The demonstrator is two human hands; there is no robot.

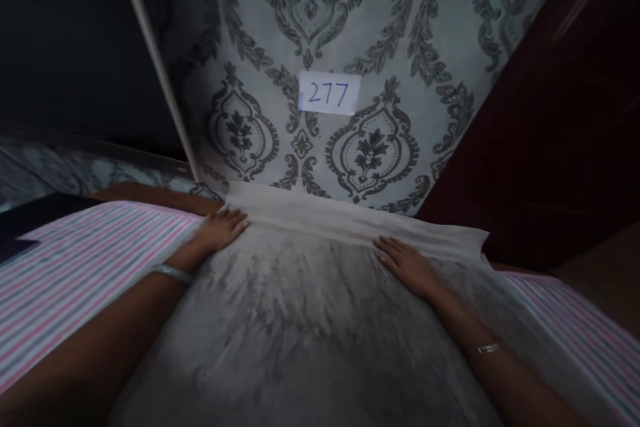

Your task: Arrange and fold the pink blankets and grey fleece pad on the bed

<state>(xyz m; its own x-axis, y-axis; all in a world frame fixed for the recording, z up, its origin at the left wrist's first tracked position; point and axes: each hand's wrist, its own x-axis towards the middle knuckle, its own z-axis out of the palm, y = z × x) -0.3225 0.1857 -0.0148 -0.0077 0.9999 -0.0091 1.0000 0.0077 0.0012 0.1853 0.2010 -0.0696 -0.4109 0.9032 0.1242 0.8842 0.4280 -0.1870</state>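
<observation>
A grey, streaky-patterned cloth (pixel 320 327) with a pale plain band (pixel 320 213) along its far edge lies spread out in front of me. My left hand (pixel 220 228) rests flat on the left end of the band, fingers stretched out. On the right half, my right hand (pixel 403 263) lies flat where the band meets the grey part, its fingers extended. Neither hand grips the cloth. Under it, a pink, white and grey striped cloth (pixel 100 260) shows on both sides.
Behind the cloth stands a wall with damask-patterned paper (pixel 240 127) and a paper label (pixel 330 92) reading 277. A dark red panel (pixel 560 127) slopes along the right. To the left are a dark panel (pixel 75 47) and a brown wooden edge (pixel 155 197).
</observation>
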